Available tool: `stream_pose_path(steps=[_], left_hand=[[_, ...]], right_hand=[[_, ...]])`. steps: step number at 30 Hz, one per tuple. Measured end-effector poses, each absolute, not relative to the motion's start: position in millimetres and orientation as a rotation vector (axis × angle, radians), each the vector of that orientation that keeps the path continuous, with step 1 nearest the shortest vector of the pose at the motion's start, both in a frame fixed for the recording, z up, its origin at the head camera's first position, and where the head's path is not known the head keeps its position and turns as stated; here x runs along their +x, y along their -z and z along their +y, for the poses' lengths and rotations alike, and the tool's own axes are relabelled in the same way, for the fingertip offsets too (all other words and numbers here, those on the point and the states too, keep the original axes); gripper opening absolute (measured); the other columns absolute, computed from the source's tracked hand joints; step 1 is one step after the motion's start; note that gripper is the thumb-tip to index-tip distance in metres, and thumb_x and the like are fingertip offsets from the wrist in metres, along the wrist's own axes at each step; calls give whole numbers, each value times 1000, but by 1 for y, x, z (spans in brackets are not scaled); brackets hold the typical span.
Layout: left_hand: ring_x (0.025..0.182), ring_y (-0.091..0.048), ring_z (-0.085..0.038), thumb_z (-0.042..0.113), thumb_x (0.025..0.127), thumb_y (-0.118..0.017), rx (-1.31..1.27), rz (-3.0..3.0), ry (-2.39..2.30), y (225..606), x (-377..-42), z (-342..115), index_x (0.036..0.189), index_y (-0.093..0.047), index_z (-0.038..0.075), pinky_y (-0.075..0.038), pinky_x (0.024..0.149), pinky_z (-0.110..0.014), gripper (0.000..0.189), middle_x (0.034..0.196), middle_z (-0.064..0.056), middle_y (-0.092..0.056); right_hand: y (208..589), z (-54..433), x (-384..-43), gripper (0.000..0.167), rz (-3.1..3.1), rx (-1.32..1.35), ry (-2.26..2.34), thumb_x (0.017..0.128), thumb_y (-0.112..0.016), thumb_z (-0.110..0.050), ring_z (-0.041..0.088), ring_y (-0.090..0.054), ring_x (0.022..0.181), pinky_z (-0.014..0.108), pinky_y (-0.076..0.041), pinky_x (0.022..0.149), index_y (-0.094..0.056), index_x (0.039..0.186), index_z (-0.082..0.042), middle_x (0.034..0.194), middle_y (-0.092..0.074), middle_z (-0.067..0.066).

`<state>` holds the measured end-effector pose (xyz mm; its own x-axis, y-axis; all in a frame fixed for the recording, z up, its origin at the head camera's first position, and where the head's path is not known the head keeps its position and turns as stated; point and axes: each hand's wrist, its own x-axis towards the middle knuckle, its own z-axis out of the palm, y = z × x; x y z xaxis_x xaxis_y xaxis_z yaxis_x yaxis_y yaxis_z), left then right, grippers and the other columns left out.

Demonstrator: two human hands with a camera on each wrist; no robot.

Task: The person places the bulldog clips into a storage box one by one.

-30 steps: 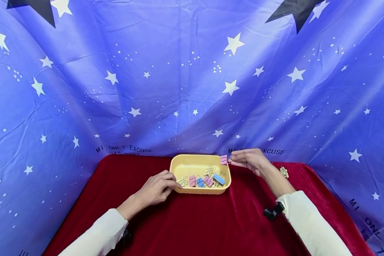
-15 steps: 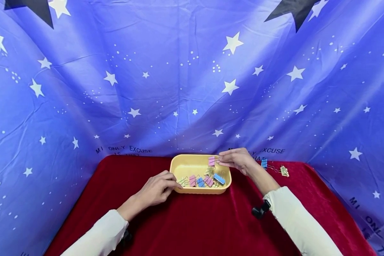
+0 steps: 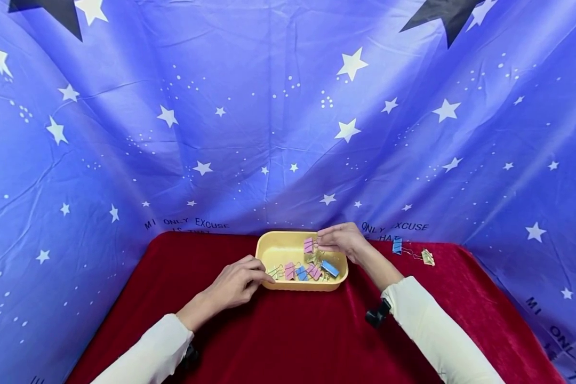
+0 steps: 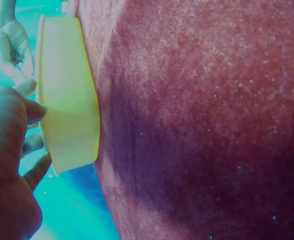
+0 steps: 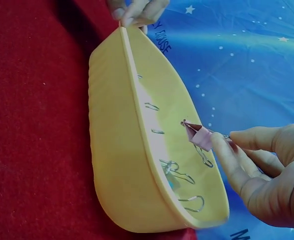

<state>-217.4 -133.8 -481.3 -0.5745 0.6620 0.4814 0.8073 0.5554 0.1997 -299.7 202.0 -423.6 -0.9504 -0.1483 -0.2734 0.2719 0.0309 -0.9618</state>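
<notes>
A yellow plastic box [image 3: 293, 286] stands on the table with several pink, blue and pale yellow binder clips lying in it, such as a blue binder clip [image 3: 329, 268]. My left hand [image 3: 237, 281] pinches the box's near left corner by the rim; the right wrist view shows those fingertips on the rim. My right hand [image 3: 343, 241] holds a pink binder clip [image 3: 309, 245] by its wire handle, over the inside of the box. In the right wrist view this pink binder clip [image 5: 199, 136] hangs in front of the box's far wall, clear of the clips below.
On the dark red cloth [image 3: 288, 336], right of the box, lie a blue binder clip [image 3: 397, 246] and a pale yellow binder clip [image 3: 428, 257], handles towards each other. A blue curtain with stars [image 3: 278, 133] rises behind and beside the table.
My right hand has carried the pink binder clip leftwards from the box's right rim to above its inside. The blue clip behind that arm has come into view. My left hand stays put.
</notes>
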Motion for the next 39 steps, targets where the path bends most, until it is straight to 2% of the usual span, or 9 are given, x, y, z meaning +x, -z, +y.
stream_pose_path(steps=[5,13,18,23,26,29,32,35,39], left_hand=[[100,-64,-11,-3,94,-79,-1221,-2406,594,485,-219,-133,106,-90,23,-60,82,-26,31,103,7,-76],[101,-62,-9,0,96,-75,-1282,-2267,649,504,-234,-137,109,-89,24,-59,82,-25,31,104,9,-75],[98,-63,-9,-5,92,-79,-1242,-2333,625,486,-221,-135,107,-89,24,-59,78,-25,34,102,8,-75],[101,-65,-10,-5,94,-77,-1199,-2434,603,482,-218,-135,110,-90,26,-61,81,-27,36,104,8,-76],[101,-65,-10,-3,95,-77,-1194,-2447,605,481,-218,-134,109,-90,26,-61,81,-27,34,103,8,-76],[101,-65,-11,-2,95,-78,-1199,-2444,600,481,-218,-134,109,-90,26,-61,82,-27,33,104,8,-76],[102,-65,-11,-1,96,-78,-1202,-2452,592,480,-218,-134,110,-90,26,-61,83,-27,33,105,8,-76],[102,-65,-11,-1,96,-78,-1198,-2457,595,480,-218,-134,110,-90,26,-61,83,-27,33,105,8,-76],[101,-65,-11,-1,96,-78,-1191,-2453,603,481,-218,-134,109,-90,26,-62,82,-28,32,103,8,-76]], right_hand=[[425,195,-299,47,2033,127,1960,96,-73,16,15,-83,80,32,-70,87,-63,142,23,100,-86,16],[424,191,-299,44,2123,68,1824,97,-74,11,21,-85,93,41,-67,100,-65,139,23,128,-78,35],[425,200,-298,41,2069,67,1872,101,-73,8,21,-86,93,38,-68,98,-65,138,24,120,-81,32],[425,218,-299,47,1934,55,1945,102,-72,9,20,-86,94,41,-66,103,-59,145,22,121,-82,28],[424,234,-298,50,1841,73,2001,103,-71,9,20,-86,95,38,-66,102,-56,149,20,112,-86,19],[421,254,-297,36,1750,67,2061,105,-69,8,21,-86,99,36,-67,101,-69,141,12,107,-87,14],[418,277,-296,24,1699,54,2115,108,-64,8,21,-86,102,36,-67,102,-83,120,-1,105,-87,12],[418,301,-294,33,1698,42,2156,111,-60,8,20,-86,101,35,-67,101,-87,103,-9,104,-88,11],[417,334,-293,41,1755,79,2184,111,-56,9,18,-87,97,34,-69,97,-87,96,-13,99,-88,6]])
